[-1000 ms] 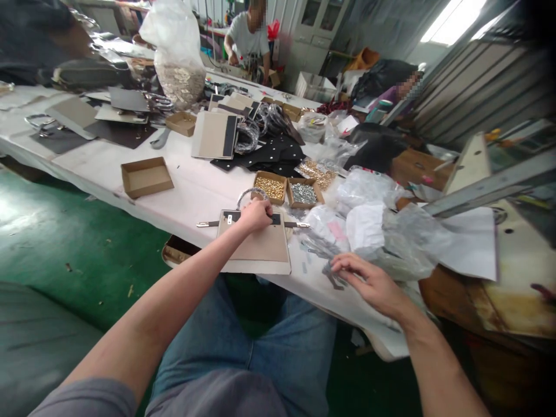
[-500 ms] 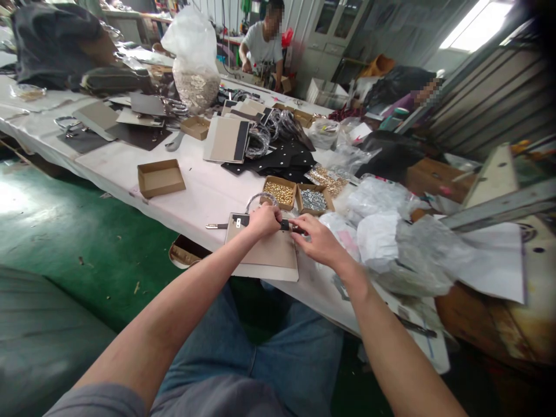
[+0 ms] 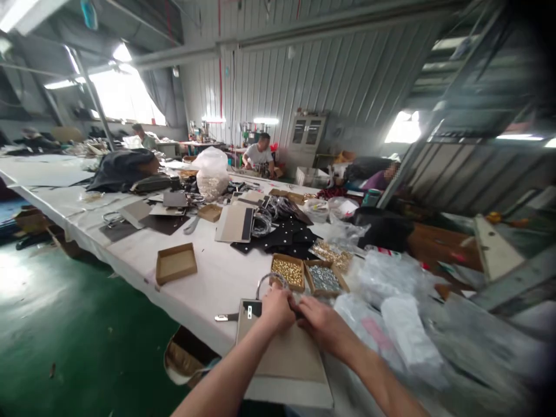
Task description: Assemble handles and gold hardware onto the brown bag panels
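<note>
The right hand (image 3: 322, 325) has closed in beside the left hand (image 3: 278, 308) over the beige panel (image 3: 293, 365), best kept flat; what their bent fingers hold, I cannot tell.

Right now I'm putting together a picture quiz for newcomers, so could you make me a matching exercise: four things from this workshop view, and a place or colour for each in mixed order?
Things:
1. gold bits
2. panel
3. floor
4. cabinet

Places or colours:
A. green
B. by the far wall
C. in a box just left of the silver bits, as the camera sees it
D. partly under the left hand

Right pairs: 1-C, 2-D, 3-A, 4-B.
</note>
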Demonstrator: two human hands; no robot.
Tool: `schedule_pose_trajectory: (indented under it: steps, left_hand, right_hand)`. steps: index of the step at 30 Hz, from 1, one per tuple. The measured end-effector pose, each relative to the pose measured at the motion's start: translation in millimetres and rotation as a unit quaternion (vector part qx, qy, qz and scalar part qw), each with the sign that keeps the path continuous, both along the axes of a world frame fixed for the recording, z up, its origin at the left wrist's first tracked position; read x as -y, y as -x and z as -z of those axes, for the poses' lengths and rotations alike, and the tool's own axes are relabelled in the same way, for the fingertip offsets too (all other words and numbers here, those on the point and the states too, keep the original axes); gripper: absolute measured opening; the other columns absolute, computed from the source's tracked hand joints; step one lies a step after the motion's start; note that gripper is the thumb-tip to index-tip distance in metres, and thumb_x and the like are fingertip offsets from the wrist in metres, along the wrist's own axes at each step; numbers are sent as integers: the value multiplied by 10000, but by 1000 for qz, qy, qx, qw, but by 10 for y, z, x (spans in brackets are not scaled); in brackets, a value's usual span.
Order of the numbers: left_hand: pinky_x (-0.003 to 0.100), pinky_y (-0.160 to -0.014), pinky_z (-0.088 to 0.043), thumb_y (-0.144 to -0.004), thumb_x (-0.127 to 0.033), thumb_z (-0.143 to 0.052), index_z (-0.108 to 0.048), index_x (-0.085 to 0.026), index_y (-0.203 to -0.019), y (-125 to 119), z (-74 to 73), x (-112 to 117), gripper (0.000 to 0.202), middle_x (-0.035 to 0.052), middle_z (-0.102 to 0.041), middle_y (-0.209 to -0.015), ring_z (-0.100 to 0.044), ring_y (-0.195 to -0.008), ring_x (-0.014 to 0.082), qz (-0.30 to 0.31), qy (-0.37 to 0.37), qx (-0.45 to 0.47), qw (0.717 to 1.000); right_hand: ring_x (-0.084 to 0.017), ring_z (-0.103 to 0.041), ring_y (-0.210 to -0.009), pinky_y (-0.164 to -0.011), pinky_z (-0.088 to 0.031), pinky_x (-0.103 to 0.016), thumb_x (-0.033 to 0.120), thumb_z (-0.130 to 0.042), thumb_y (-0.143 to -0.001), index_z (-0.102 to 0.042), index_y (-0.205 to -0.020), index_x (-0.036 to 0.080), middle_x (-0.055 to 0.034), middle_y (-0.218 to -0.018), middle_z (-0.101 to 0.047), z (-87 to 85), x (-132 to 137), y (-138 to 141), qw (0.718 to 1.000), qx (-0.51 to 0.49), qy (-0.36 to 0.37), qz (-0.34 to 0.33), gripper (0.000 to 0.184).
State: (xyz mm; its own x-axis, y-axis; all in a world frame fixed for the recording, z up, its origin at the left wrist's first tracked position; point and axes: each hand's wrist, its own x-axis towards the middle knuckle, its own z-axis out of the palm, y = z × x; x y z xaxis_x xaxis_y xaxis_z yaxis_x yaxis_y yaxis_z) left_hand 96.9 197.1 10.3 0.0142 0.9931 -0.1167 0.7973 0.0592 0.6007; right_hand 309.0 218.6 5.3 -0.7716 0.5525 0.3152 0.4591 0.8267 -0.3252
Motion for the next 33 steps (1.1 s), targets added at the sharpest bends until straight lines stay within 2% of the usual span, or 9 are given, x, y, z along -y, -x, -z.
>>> schedule_pose_trajectory:
  steps: [5,10,15,19,27,33]
  left_hand:
    - [499,-1127,-580,-796,-359,-846,-839,-318,-1030,-5,84,-53,237,99,-702,-1398,-705,-1254,355,7,-6,11,1000]
    - [542,-1146,-560,-765,-362,-866,-847,-331,-1012,-14,59,-52,250,83,-696,-1408,-695,-1291,380,3,1,13,1000]
    - [556,-1134,-561,-748,-341,-874,-848,-330,-1002,-10,38,-57,256,83,-711,-1394,-692,-1296,390,9,0,11,1000]
    - [540,-1143,-558,-797,-351,-846,-848,-319,-1034,1,38,-47,239,91,-701,-1396,-693,-1294,377,16,-6,6,1000]
    - [466,-1103,-578,-891,-345,-823,-841,-291,-1083,35,-9,17,200,95,-703,-1377,-701,-1225,321,29,-19,-10,999]
    - [502,-1130,-552,-910,-339,-816,-838,-278,-1076,45,-48,46,178,105,-704,-1377,-688,-1246,337,30,-12,-3,999]
  right_hand:
    - [-338,-741,-1145,-996,-659,-527,121,-638,-1002,-722,-1317,280,-107,-1246,-761,212,-28,-29,1000,-7,-16,23,363]
    - [-324,-743,-1068,-925,-656,-505,100,-623,-975,-726,-1230,270,-99,-1181,-761,287,-32,-38,999,-19,-10,33,323]
    - [-322,-742,-1063,-919,-651,-489,123,-609,-990,-723,-1194,292,-95,-1168,-760,214,-9,-25,999,-31,5,35,288]
    - [-326,-736,-1083,-948,-648,-482,166,-623,-1012,-744,-1288,310,-97,-1172,-772,134,16,-16,999,-30,-4,23,334]
    - [-325,-693,-1177,-1040,-622,-508,180,-595,-1092,-691,-1282,232,-137,-1240,-732,78,63,4,1000,9,-17,9,219]
    - [-324,-674,-1156,-1025,-613,-509,242,-562,-1145,-679,-1274,227,-141,-1231,-719,61,66,8,999,33,-23,10,175]
